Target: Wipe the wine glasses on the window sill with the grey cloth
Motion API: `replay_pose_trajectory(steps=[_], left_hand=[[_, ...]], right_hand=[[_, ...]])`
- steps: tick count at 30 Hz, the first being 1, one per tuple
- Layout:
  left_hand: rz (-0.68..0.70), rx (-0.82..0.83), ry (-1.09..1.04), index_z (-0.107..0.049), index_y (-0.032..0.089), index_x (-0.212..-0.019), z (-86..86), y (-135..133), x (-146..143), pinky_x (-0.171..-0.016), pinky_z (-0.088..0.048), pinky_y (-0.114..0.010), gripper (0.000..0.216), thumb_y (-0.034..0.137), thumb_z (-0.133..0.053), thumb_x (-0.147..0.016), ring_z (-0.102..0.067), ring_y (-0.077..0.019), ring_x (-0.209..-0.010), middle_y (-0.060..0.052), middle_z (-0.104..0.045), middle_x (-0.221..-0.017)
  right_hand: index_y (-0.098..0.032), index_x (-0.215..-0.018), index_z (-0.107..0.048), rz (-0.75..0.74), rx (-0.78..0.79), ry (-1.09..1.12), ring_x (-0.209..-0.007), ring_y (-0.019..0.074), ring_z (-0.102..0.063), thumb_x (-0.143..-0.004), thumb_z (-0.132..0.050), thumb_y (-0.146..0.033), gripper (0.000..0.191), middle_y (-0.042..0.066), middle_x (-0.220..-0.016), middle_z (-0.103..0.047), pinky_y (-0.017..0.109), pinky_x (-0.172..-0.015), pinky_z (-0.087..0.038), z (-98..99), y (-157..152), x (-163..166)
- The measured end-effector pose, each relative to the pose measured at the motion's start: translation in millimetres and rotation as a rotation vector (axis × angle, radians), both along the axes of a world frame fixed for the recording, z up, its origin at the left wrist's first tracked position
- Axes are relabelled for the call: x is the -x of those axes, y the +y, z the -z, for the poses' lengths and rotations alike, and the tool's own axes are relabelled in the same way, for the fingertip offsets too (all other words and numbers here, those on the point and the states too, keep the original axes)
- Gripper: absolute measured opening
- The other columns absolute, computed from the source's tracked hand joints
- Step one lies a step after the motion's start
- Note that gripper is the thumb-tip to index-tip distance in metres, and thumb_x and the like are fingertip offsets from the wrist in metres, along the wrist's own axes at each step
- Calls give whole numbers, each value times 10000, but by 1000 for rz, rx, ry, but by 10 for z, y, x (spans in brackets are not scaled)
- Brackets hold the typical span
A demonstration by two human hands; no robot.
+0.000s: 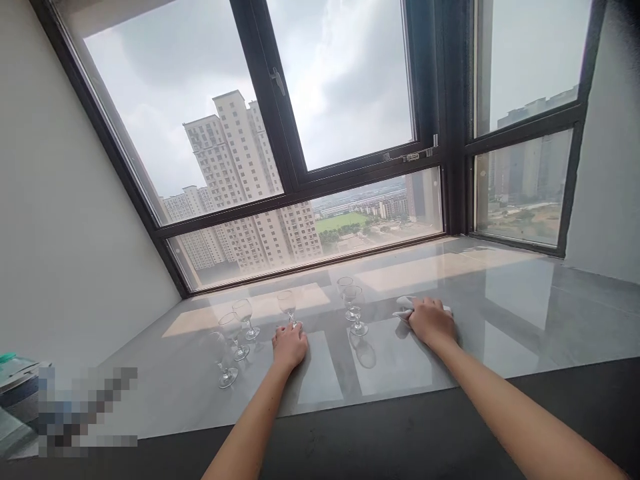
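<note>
My left hand [289, 345] rests on the grey marble sill [500, 300], its fingers curled at the foot of a small clear stemmed glass [287, 305]. My right hand [431, 320] lies closed over a white cloth [406, 308] pressed flat on the sill. Two more stemmed glasses [354, 308] stand between my hands. Three others [234, 337] stand in a loose row to the left of my left hand.
A large dark-framed window [440, 160] rises behind the sill, with high-rise buildings outside. A white wall [60, 233] closes the left side. A dark ledge [400, 433] runs along the sill's near edge. Teal-topped objects [13, 373] sit at far left.
</note>
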State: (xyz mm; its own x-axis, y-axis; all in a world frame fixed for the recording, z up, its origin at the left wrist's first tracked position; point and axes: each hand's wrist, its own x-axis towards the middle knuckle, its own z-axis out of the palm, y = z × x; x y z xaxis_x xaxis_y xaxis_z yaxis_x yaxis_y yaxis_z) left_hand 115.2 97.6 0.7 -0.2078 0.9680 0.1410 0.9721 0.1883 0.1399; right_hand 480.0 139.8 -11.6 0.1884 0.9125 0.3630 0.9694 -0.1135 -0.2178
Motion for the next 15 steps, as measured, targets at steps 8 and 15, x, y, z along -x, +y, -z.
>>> replay_pose_trajectory(steps=[8,15], left_hand=[[-177,80,-53,-447,270,-1425,-43,-47,605,-1133,-231,-502,560,438,-329,-904,-275,-337,-1411,-43,-343,-1553],[-252,121,-97,-396,250,-1450,-91,-113,544,-1162,-170,-506,646,483,-444,-850,-245,-336,-1439,-113,-315,-1556]], right_hand=[[-166,-1049,-639,-2,-2,-22,-1027,318,-506,-913,-407,-295,298,160,-1061,-590,387,-770,-375,26,16,-7],[-169,-1038,-648,1,-16,-32,-1002,303,-517,-913,-403,-273,295,158,-1043,-597,374,-754,-371,30,20,-2]])
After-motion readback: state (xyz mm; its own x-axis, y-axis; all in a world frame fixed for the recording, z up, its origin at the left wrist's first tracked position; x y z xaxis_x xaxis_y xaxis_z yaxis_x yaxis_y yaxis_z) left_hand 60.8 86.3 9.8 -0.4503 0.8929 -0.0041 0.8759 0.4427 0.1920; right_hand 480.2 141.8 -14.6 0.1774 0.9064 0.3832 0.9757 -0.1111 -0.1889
